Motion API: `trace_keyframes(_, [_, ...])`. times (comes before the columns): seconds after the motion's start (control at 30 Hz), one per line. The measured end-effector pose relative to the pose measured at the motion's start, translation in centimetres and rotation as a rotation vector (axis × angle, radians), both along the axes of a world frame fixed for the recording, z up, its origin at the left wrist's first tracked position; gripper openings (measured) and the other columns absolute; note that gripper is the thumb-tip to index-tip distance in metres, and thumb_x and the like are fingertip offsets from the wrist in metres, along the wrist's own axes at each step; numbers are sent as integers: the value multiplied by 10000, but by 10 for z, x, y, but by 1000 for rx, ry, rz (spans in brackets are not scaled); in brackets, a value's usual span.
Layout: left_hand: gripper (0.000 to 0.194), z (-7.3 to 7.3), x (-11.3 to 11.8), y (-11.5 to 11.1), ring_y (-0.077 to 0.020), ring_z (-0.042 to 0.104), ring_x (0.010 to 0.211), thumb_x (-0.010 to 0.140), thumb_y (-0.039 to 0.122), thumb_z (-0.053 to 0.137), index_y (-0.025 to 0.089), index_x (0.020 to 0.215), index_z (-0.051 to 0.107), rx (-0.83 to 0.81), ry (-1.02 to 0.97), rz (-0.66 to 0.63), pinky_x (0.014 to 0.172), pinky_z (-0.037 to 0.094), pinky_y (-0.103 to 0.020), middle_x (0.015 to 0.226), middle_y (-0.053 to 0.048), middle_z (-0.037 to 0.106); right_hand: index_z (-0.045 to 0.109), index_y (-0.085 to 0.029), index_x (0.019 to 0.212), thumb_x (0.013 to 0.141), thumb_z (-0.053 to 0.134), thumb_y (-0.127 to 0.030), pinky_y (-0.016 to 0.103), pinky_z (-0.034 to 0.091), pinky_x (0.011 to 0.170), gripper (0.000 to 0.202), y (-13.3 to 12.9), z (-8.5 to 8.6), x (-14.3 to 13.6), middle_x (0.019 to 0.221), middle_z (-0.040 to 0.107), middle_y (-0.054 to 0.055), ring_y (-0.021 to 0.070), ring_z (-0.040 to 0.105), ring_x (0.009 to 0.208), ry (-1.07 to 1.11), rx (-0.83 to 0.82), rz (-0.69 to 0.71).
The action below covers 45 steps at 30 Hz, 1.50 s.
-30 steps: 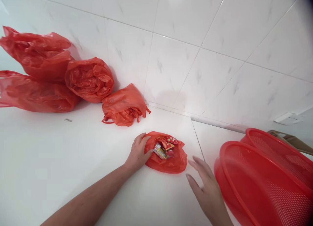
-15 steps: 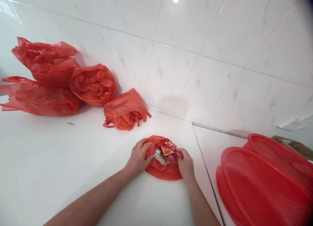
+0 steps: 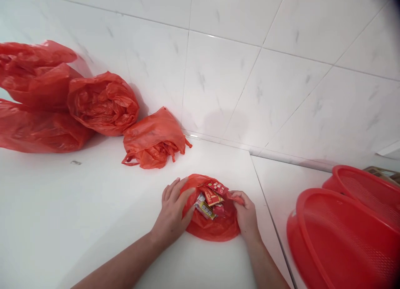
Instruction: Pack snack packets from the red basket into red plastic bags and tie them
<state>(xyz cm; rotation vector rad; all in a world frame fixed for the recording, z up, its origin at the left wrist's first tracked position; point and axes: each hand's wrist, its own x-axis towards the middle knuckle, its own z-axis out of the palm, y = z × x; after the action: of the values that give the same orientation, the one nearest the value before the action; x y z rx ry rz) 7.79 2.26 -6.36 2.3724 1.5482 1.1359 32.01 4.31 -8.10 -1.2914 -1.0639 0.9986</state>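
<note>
A red plastic bag (image 3: 212,234) lies on the white table with its mouth turned up and spread wide. Inside it show several small wrapped snacks: a red packet (image 3: 215,186), a red and gold packet (image 3: 212,196) and a clear and yellow one (image 3: 206,210). My left hand (image 3: 173,208) rests against the bag's left side, fingers apart, thumb over the rim. At the right rim, my right hand (image 3: 246,214) is closed, pinching a twisted bit of the bag between thumb and fingers.
Several more crumpled red plastic bags (image 3: 103,103) stand along the tiled wall at the left. A small scrap (image 3: 76,162) lies on the table (image 3: 103,210). Large red plastic baskets (image 3: 340,235) lean at the right, beyond a seam between table panels.
My left hand's fingers have spread and lifted somewhat from the bag's rim. My right hand keeps its pinch, pulling the bag's edge slightly right. The camera view has shifted a little.
</note>
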Motion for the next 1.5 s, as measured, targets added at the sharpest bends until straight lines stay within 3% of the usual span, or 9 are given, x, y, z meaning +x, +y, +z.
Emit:
trace_keyframes(0.13, [392,14,12,-10,-280,299,1343,815,89,509,235,1178,532,214,114,-184,1094,255,-534,1379,-80,454,560,-205,742,698,518,-184,312,462,793,64,-1,5,-2,962,634,35,195,584,902,-14,10,39])
trace_keyframes(0.3, [435,24,44,0,-272,309,1347,804,170,562,204,1234,499,56,215,-401,1059,363,-471,1416,-94,420,560,-205,718,705,492,-175,293,457,757,75,-3,10,-1,902,639,20,178,581,840,-19,-4,71])
trace_keyframes(0.47, [664,17,69,17,-344,307,1337,761,412,654,240,1348,396,-124,280,-356,1039,321,-595,1460,-95,364,555,-201,690,702,496,-186,293,454,752,63,-3,11,2,880,647,16,175,581,828,-17,-33,24])
trace_keyframes(0.7, [456,9,47,5,-310,386,1285,793,232,598,268,1240,512,-142,304,-362,1037,311,-590,1400,-45,456,555,-202,697,671,525,-206,252,438,609,40,-2,7,4,772,619,-10,147,547,694,43,-69,-257])
trace_keyframes(0.93, [382,10,21,-2,-256,505,1151,830,224,565,206,1208,520,-50,112,-245,967,424,-466,1264,-103,546,585,-199,883,729,537,-276,298,475,665,179,-4,11,3,861,624,18,176,580,772,-150,-77,-304])
trace_keyframes(1.1, [497,7,12,14,-243,552,1059,812,347,613,219,1268,462,-208,5,-163,870,494,-399,1195,-95,562,462,-209,1221,726,618,-281,511,375,994,524,-24,27,-10,1282,459,131,309,420,1229,-718,429,-352])
trace_keyframes(1.27, [681,6,14,16,-233,544,1088,741,329,688,267,1341,371,-321,-83,-241,861,505,-374,1229,-71,541,468,-297,1240,742,619,-153,523,423,980,540,-47,30,-44,1319,445,93,312,414,1247,-1016,714,14])
trace_keyframes(1.37, [731,6,15,14,-248,521,1118,712,270,691,258,1360,352,-300,-63,-220,873,494,-386,1257,-84,519,501,-256,1238,798,579,-193,491,460,959,451,-44,20,-54,1351,448,98,293,447,1228,-1015,577,227])
trace_keyframes(1.5, [778,3,13,16,-286,563,1010,664,397,726,204,1340,393,-316,29,-157,867,472,-463,1132,-99,599,568,-240,1176,846,552,-281,459,479,947,332,-34,7,-47,1280,526,87,258,501,1167,-943,385,228])
